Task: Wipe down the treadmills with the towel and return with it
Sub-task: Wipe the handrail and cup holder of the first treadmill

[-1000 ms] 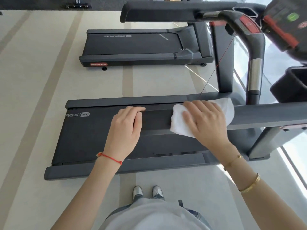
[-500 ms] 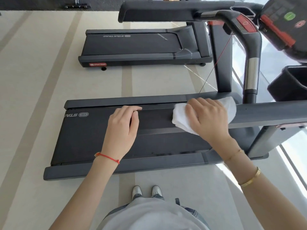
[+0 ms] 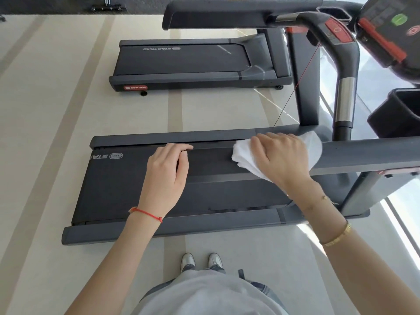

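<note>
My right hand (image 3: 281, 158) presses a white folded towel (image 3: 243, 161) flat onto the near grey handrail (image 3: 363, 155) of the closest treadmill (image 3: 127, 185). The towel sticks out on both sides of the hand. My left hand (image 3: 166, 176) lies further left on the same rail, fingers curled over its end, above the black belt. A second treadmill (image 3: 186, 62) stands parallel beyond it on the pale floor.
The closest treadmill's console (image 3: 391, 30) with red and green buttons sits at top right, with a black cup tray (image 3: 400, 112) below it. Its far handrail (image 3: 227, 17) crosses the top. A glass wall runs along the right. My shoes (image 3: 201, 261) stand beside the deck.
My right hand has rubbed the towel slightly right and back left along the handrail. My left hand has stayed in place on the rail.
</note>
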### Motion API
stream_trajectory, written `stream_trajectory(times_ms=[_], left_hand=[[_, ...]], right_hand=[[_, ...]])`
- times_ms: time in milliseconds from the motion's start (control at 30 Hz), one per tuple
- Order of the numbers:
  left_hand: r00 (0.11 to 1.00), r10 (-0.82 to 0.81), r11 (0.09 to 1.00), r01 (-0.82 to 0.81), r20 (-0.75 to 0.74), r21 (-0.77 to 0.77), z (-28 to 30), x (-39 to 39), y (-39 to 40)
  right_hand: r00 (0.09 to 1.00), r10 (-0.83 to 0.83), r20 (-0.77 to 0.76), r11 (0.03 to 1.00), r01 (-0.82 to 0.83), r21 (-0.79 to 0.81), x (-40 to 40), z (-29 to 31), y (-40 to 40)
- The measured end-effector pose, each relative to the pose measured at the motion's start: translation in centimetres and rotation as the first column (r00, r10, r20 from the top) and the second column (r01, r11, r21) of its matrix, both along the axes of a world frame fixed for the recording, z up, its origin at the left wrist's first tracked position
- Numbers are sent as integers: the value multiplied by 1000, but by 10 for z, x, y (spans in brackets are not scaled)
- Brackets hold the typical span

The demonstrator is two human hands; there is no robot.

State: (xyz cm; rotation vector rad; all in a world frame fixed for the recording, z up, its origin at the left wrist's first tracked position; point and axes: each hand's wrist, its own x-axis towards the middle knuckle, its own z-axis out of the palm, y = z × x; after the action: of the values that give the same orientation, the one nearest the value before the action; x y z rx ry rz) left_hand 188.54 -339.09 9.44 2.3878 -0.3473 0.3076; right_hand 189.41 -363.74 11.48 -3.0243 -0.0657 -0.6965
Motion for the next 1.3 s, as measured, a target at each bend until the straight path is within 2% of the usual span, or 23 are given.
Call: stream_trajectory(times_ms=[67, 133, 267, 333, 400, 467, 600, 700, 767, 867, 900, 933, 1067, 1167, 1233, 1300], left_hand=[[1000, -3, 1000, 3, -1, 2, 0, 0, 0], [1000, -12, 1000, 12, -3, 3, 0, 0, 1], [1000, -15, 1000, 15, -6, 1, 1, 0, 2], [1000, -8, 1000, 8, -10, -3, 1, -1, 2], [1000, -6, 1000, 6, -16, -1, 2, -1, 2], [1000, -5, 1000, 5, -17, 1, 1, -1, 1], [1000, -9, 1000, 9, -18, 3, 1, -1, 1], [999, -28, 1000, 28, -35, -2, 1, 0, 4], [998, -38, 999, 38, -47, -1, 2, 0, 5], [998, -15, 1000, 14, -59, -4, 2, -4, 7], [998, 0, 1000, -1, -61, -14, 2, -6, 8], [998, 12, 1000, -14, -62, -26, 2, -8, 9], [998, 42, 997, -45, -55, -62, -2, -17, 16], [996, 53, 995, -59, -67, -84, -5, -22, 23], [996, 42, 994, -49, -74, -95, -6, -24, 27], [996, 49, 994, -56, -77, -97, -7, -26, 30]], right_hand=[[997, 78, -14, 996, -78, -36, 4, -1, 29], [980, 199, 6, 980, -199, 7, 0, -4, 51], [925, 375, 57, 926, -371, -65, -14, -12, 27], [957, 277, 85, 960, -273, -60, -18, -13, -4], [990, 77, 116, 997, -79, 18, -14, -9, -18], [992, 7, 125, 998, -15, 61, -7, -4, -3], [971, 225, 84, 973, -229, 35, -11, -14, 58], [925, 365, 105, 931, -363, -38, -14, -16, 41], [947, 301, 111, 954, -299, -41, -14, -15, 13], [989, 36, 146, 996, -47, 71, -6, -7, -4], [988, 2, 152, 996, -15, 85, -4, -5, 3], [989, 15, 148, 997, -27, 79, -4, -5, 15], [961, 268, 64, 963, -270, 22, -9, -16, 74], [918, 394, 41, 918, -391, -72, -10, -19, 59], [936, 347, 58, 937, -343, -67, -12, -18, 34], [975, 195, 103, 981, -195, -10, -8, -14, 26]])
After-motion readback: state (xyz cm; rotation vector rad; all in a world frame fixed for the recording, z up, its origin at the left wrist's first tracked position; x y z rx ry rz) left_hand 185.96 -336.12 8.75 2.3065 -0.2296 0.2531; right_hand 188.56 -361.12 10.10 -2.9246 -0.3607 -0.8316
